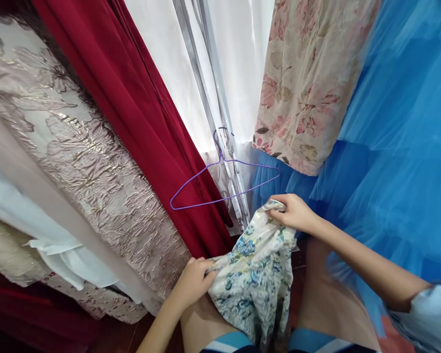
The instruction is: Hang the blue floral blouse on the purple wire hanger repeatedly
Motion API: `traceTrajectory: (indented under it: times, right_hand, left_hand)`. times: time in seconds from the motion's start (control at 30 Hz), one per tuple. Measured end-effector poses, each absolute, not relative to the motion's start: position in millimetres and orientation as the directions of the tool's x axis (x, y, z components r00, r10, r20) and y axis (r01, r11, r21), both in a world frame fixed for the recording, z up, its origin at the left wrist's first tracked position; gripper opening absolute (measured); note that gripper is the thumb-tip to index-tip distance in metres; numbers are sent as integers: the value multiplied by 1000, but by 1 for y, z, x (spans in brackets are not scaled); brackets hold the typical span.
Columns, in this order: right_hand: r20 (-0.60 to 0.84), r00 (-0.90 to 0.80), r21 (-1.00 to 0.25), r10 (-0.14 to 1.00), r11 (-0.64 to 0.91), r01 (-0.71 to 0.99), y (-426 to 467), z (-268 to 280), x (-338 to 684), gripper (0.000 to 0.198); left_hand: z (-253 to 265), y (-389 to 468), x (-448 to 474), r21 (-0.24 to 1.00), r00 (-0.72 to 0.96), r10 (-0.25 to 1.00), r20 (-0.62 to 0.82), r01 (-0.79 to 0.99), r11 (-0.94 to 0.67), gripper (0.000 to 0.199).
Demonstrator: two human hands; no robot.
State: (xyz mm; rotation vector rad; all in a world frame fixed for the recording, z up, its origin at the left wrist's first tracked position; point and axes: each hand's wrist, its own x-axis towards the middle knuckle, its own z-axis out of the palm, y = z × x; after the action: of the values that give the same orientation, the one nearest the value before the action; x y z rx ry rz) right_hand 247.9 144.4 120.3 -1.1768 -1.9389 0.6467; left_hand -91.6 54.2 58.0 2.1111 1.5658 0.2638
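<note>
A white garment with a blue and yellow floral print (256, 274) hangs between my two hands over my lap. My left hand (194, 283) grips its lower left edge. My right hand (293, 212) pinches its upper edge, higher and farther away. Just above the garment an empty purple wire hanger (226, 184) hangs by its hook from a metal rail or frame (220, 122), apart from both hands.
Hanging clothes crowd around: a dark red dress (139, 113), a beige embossed gown (77, 152) and white fabric (55, 245) at left, a pink floral garment (308, 83) and blue tulle (400, 147) at right. A white curtain (242, 54) hangs behind.
</note>
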Motion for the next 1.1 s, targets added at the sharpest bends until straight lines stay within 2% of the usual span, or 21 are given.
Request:
traceTrajectory:
  times: [0.1,0.17,0.23,0.3,0.5,0.73,0.9,1.1]
  right_hand:
    - [432,-276,-611,859,503,611,176,117,239,44]
    - [427,-276,-604,861,499,621,194,116,230,54]
    - [410,-282,-607,867,491,625,206,116,220,47]
    - [405,-291,-601,867,492,630,211,116,211,39]
    - [362,-305,-620,881,471,627,200,118,196,36]
    - [359,-269,-623,894,444,644,187,119,205,32]
    - [387,-247,-620,888,450,643,181,118,204,33]
    - [431,-213,-648,877,465,603,180,112,202,35]
  left_hand:
    - [81,70,-123,108,276,961,-2,955,-275,30]
    - [101,81,-143,-30,229,967,111,973,-227,33]
    - [124,93,-160,-82,217,948,231,976,-203,34]
    - [148,106,-174,-70,222,919,327,975,-211,33]
    - [194,148,-183,60,150,837,526,975,-212,28]
    - [174,169,-167,182,43,929,366,976,-117,21]
    - [167,176,-167,213,-54,928,369,977,-27,24]
    - [165,181,-165,210,-66,928,366,978,-13,27]
